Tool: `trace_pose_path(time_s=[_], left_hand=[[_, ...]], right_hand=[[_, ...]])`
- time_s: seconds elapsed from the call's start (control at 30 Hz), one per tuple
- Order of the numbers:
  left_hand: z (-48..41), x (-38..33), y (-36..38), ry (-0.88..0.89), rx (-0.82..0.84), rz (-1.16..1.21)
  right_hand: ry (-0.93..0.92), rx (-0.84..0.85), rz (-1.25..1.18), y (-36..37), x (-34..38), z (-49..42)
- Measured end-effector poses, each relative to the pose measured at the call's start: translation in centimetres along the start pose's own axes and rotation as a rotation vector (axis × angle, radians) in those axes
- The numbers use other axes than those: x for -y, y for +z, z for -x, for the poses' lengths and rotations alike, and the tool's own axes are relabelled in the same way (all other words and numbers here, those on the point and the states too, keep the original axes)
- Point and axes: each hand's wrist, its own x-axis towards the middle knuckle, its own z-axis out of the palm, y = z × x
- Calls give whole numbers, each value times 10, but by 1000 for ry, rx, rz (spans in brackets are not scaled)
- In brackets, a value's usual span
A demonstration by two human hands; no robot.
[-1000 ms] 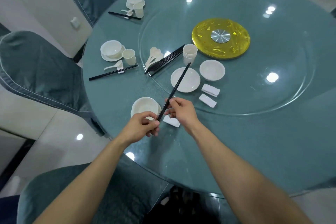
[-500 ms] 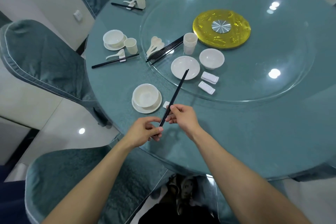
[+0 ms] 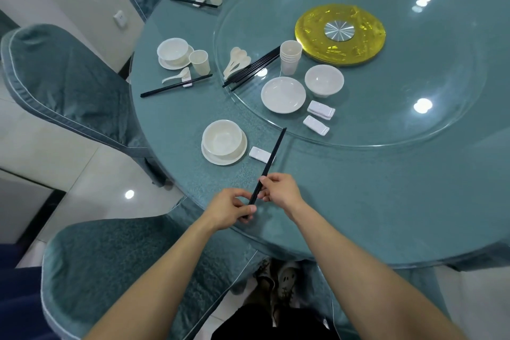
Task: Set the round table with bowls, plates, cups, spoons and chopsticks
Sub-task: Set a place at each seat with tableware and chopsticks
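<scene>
The left grip (image 3: 231, 208) and right grip (image 3: 281, 192) are pinched on the chopsticks (image 3: 271, 156) above the worktop (image 3: 358, 188), lower ends hidden by fingers. A bowl (image 3: 223, 139) is seated on a plate (image 3: 209, 157) nearby.

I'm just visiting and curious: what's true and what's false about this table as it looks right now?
1. The left hand and right hand both hold the black chopsticks. True.
2. The near bowl sits on a plate. True.
3. The cup stack stands on the yellow disc. False: it stands beside it, on the glass turntable.
4. A spoon lies beside the near bowl. False: a white rest lies there, no spoon.
</scene>
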Motion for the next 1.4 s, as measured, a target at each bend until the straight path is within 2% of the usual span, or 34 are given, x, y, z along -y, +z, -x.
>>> trace_pose_path(time_s=[0.17,0.33,0.63,0.87,1.1,1.4], left_hand=[[-12,16,10,-63,-79,-133],[-21,20,22,-106,-131,-249],[-36,18,26,-132,-265,-590],[-36,16,26,-155,-294,-639],[-36,10,26,-113,-312,-693],[-40,6,17,-143,-264,-759]], right_hand=[[39,-31,25,5,-8,-15],[75,-35,150,4,-14,-26],[18,-61,340,-1,-18,-37],[-58,0,541,-5,-11,-40],[-46,8,566,-14,-8,-42],[-65,-12,619,-21,1,-44]])
